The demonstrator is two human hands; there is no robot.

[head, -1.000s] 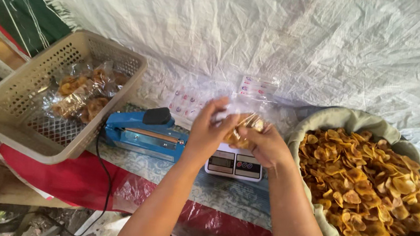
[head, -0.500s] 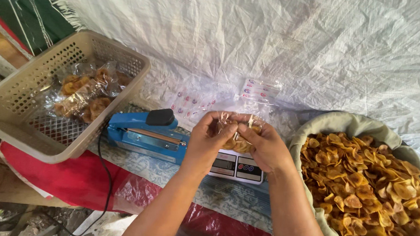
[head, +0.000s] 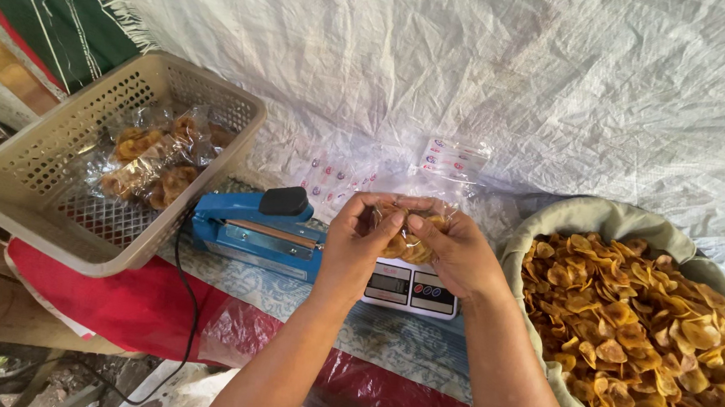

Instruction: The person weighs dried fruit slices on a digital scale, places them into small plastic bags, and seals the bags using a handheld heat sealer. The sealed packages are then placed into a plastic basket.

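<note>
Both my hands hold a small clear plastic bag of golden chips (head: 409,242) just above a white digital scale (head: 412,288). My left hand (head: 358,244) pinches the bag's top left, and my right hand (head: 454,254) grips its right side with fingers curled over the opening. A blue heat sealer (head: 252,231) with a black knob lies directly left of my left hand. A big sack lined with grey-green cloth (head: 586,223) and full of golden chips (head: 635,324) stands at the right.
A beige perforated plastic basket (head: 64,217) at the left holds several sealed bags of chips (head: 155,159). Empty clear bags (head: 451,159) lie against the white woven tarp behind the scale. A black cord (head: 187,319) hangs from the sealer over red plastic.
The bag has come down from its raised position and sits lower between both hands, above the scale. My hands have drawn closer together around its top.
</note>
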